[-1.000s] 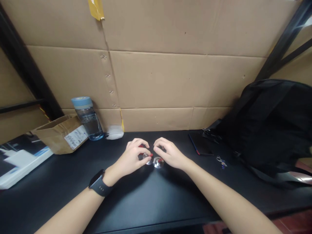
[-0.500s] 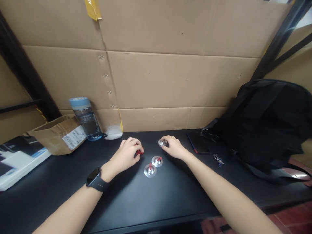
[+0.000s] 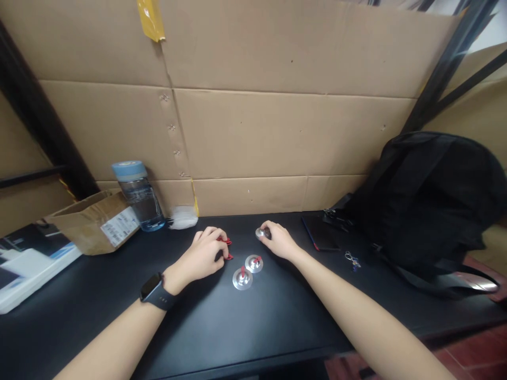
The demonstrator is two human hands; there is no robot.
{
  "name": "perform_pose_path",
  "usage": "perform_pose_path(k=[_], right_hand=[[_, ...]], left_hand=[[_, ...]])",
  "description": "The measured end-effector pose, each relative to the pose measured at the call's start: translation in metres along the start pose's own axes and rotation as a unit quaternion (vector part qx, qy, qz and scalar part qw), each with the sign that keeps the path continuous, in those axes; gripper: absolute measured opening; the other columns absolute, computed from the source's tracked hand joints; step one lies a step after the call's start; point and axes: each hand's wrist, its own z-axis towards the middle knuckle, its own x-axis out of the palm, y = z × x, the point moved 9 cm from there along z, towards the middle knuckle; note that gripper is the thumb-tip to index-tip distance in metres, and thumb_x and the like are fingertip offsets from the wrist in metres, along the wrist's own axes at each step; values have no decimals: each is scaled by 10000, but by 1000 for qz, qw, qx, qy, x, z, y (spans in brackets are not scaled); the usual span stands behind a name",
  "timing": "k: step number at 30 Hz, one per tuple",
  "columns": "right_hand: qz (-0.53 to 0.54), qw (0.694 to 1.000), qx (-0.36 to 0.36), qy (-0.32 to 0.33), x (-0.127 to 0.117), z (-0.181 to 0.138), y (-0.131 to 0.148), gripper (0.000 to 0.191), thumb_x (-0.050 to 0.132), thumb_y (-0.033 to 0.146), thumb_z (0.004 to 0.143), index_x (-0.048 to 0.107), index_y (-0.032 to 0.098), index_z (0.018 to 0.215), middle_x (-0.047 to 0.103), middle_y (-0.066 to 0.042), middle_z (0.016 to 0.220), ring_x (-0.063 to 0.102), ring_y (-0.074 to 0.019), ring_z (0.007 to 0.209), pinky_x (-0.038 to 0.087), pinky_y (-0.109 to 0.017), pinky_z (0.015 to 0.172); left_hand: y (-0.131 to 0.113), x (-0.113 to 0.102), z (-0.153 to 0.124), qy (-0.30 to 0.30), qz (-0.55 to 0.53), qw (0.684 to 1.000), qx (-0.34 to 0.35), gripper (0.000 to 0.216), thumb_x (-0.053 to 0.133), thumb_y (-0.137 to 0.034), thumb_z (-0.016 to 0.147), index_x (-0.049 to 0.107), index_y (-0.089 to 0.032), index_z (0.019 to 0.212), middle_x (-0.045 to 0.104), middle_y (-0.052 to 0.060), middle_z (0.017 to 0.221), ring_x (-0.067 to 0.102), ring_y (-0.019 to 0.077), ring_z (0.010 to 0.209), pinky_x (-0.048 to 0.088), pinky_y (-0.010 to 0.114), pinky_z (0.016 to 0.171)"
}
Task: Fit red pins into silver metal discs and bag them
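Note:
My left hand (image 3: 204, 252), with a dark watch (image 3: 156, 290) on its wrist, is curled low over the black table, closed on red straps (image 3: 227, 257) that show at its fingertips and thumb. Whatever hangs from those straps is hidden under the hand. Two silver finger cymbals with red straps lie flat between my hands: one nearer me (image 3: 236, 282), the other (image 3: 252, 267) beside it to the right. My right hand (image 3: 280, 241) is closed around a shiny silver finger cymbal (image 3: 259, 233), which its fingers partly cover.
A blue-capped water bottle (image 3: 144, 206), a brown paper box (image 3: 85, 227) and a white box (image 3: 39, 279) stand left. A clear plastic bundle (image 3: 183, 217) lies at the cardboard wall (image 3: 245, 132). Rightward are a dark tablet-like slab (image 3: 322, 235), a small trinket (image 3: 353, 261) and a black backpack (image 3: 431, 200).
My left fingers and thumb have spread slightly, so red straps now show in two places. My right hand keeps hold of the silver cymbal. The view has shifted a little.

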Motion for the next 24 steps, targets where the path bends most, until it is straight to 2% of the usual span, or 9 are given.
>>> perform_pose_path(k=[5, 8, 11, 14, 19, 24], right_hand=[[9, 1000, -4, -14, -1, 0, 0, 204, 666, 293, 903, 612, 238, 1092, 718, -63, 1041, 648, -219, 943, 442, -324, 834], [16, 999, 1, -36, -5, 1, -2, 172, 659, 281, 904, 626, 235, 1067, 716, -65, 1004, 638, -219, 941, 451, -327, 842], [25, 998, 9, -59, -11, 2, -4, 122, 661, 279, 900, 644, 229, 1010, 714, -66, 974, 621, -222, 946, 456, -335, 855], [37, 997, 15, -71, -15, 3, -5, 171, 675, 259, 881, 639, 218, 1043, 714, -72, 974, 610, -228, 968, 461, -341, 860], [48, 996, 26, -75, -16, 3, -7, 247, 682, 241, 869, 623, 196, 1105, 714, -91, 1009, 606, -234, 994, 468, -345, 857], [59, 995, 25, -73, -21, 1, 0, 216, 698, 247, 836, 642, 201, 1039, 739, -71, 980, 634, -218, 925, 465, -325, 815]], left_hand=[[0, 1, 1, -4, 22, 1000, -10, 90, 655, -231, 859, 725, -256, 909, 610, 66, 1171, 457, 299, 1190, 350, 455, 938], [-1, 1, 1, -5, 23, 1000, -6, 88, 640, -237, 889, 727, -250, 883, 608, 67, 1164, 458, 294, 1183, 348, 447, 928], [-7, 2, 0, 26, 0, 1000, 13, 80, 667, -249, 874, 733, -257, 829, 610, 52, 1100, 481, 275, 1139, 350, 425, 909], [-13, 0, -2, 56, -17, 998, 33, 42, 717, -233, 824, 736, -271, 825, 602, 32, 1061, 496, 257, 1104, 351, 404, 901], [-9, -3, -2, 56, -8, 998, 26, 63, 756, -300, 851, 746, -293, 913, 599, 38, 1097, 487, 267, 1104, 338, 413, 898], [-12, 4, -1, 68, -16, 997, 36, 48, 767, -261, 869, 739, -291, 846, 616, 16, 1083, 489, 251, 1130, 333, 385, 878]])
